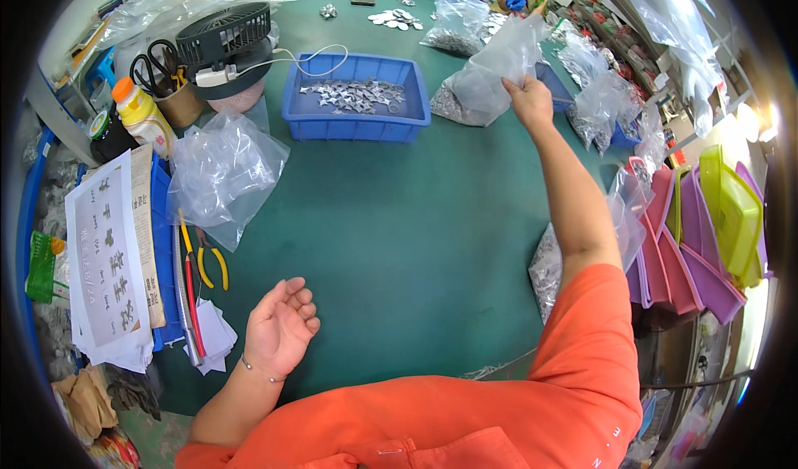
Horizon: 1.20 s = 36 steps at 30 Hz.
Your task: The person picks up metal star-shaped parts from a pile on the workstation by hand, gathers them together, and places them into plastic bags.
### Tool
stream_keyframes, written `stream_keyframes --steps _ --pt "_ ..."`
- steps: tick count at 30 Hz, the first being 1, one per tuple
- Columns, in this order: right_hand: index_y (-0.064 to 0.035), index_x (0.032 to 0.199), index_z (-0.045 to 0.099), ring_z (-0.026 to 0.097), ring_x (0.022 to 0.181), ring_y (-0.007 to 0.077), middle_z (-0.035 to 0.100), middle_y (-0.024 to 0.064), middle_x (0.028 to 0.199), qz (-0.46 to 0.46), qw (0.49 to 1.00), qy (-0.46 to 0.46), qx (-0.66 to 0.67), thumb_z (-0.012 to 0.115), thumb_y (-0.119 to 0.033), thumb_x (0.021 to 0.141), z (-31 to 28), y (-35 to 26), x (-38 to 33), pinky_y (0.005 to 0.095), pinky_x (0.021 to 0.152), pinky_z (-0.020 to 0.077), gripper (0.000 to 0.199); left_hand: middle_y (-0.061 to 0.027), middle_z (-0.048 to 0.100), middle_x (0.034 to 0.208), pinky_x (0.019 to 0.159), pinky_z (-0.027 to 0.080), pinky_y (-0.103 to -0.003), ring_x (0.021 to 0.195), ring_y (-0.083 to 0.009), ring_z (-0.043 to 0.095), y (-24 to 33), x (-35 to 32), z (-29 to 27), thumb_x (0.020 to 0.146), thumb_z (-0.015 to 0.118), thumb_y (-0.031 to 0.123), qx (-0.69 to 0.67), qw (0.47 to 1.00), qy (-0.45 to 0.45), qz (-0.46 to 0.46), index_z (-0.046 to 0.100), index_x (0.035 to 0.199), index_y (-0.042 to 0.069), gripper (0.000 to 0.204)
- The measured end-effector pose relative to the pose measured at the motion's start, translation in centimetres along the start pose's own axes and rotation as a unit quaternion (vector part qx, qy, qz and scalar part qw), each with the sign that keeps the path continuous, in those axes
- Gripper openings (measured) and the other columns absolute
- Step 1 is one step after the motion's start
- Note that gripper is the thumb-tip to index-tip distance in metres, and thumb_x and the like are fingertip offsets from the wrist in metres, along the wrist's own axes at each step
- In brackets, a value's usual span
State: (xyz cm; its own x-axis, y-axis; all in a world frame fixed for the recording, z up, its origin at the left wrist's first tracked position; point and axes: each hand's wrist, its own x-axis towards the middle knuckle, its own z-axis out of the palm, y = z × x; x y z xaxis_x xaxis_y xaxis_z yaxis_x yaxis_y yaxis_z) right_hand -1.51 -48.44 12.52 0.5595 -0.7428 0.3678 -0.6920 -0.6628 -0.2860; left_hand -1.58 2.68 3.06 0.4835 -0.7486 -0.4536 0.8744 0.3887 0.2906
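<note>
My right hand (530, 102) reaches to the far right of the table and pinches the edge of a clear plastic bag (490, 74). Small grey metal pieces fill the bottom of that bag, which rests on the table. Left of it stands a blue plastic tray (353, 128) with many small silvery pieces (357, 96) spread over its floor. My left hand (285, 324) is palm up over the near left of the table, fingers loosely curled, holding nothing.
At the left are yellow-handled pliers (214, 265), an empty-looking plastic bag (229, 166), printed sheets (108, 253), scissors (155, 66) in a holder and a black fan (223, 35). Another person's blue-gloved hand (515, 4) shows at the far side. Coloured bins (731, 211) stand right.
</note>
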Motion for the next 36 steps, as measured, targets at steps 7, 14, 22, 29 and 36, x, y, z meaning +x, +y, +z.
stream_keyframes --steps 7,14,22,29,36 --pt "0.0006 0.070 0.055 0.045 0.052 0.0145 0.052 0.0086 0.056 -0.101 0.973 -0.019 0.209 0.067 -0.034 0.083 -7.5 -4.6 -10.4 0.0336 0.051 0.0397 0.039 -0.0038 0.058 0.094 0.071 0.045 -0.028 0.083 -0.0139 0.055 -0.9 0.0 0.8 0.091 0.055 0.018 0.153 0.987 -0.020 0.043 0.056 0.109 0.006 0.022" --pt "-0.0003 0.076 0.059 0.045 0.055 0.0071 0.054 0.0018 0.063 -0.157 0.865 -0.339 0.334 0.064 -0.021 0.087 -15.7 -9.1 -23.5 0.0249 0.049 0.0370 0.024 -0.0182 0.033 0.141 0.107 0.030 -0.041 0.132 -0.0310 0.032 -3.6 2.9 4.9 0.060 0.085 0.028 0.687 0.650 -0.181 0.272 0.024 0.142 0.002 0.105" --pt "-0.0027 0.112 0.055 0.054 0.103 0.0275 0.055 0.0120 0.112 -0.374 0.908 -0.130 0.140 0.081 -0.025 0.065 -18.2 -5.8 -23.8 0.0364 0.086 0.0427 0.058 -0.0182 0.041 0.136 0.105 0.034 -0.038 0.127 -0.0321 0.040 -4.5 5.3 8.0 0.047 0.090 0.034 0.667 0.686 -0.264 0.117 0.025 0.140 0.003 0.118" --pt "-0.0037 0.102 0.059 0.058 0.065 0.0276 0.062 0.0129 0.079 -0.238 0.934 -0.218 0.151 0.074 -0.020 0.074 -16.9 -8.9 -27.2 0.0320 0.063 0.0477 0.036 -0.0157 0.049 0.128 0.100 0.039 -0.038 0.119 -0.0322 0.048 -5.0 3.6 6.2 0.049 0.089 0.035 0.710 0.623 -0.252 0.211 0.035 0.133 0.004 0.105" --pt "-0.0018 0.094 0.065 0.057 0.072 0.0137 0.063 0.0051 0.078 -0.204 0.901 0.252 0.289 0.059 -0.023 0.088 -25.4 -7.9 -21.5 0.0264 0.067 0.0444 0.023 -0.0127 0.053 0.124 0.093 0.043 -0.037 0.112 -0.0306 0.052 -5.7 3.3 3.6 0.056 0.086 0.023 0.710 0.611 -0.224 0.270 0.046 0.125 0.006 0.082"
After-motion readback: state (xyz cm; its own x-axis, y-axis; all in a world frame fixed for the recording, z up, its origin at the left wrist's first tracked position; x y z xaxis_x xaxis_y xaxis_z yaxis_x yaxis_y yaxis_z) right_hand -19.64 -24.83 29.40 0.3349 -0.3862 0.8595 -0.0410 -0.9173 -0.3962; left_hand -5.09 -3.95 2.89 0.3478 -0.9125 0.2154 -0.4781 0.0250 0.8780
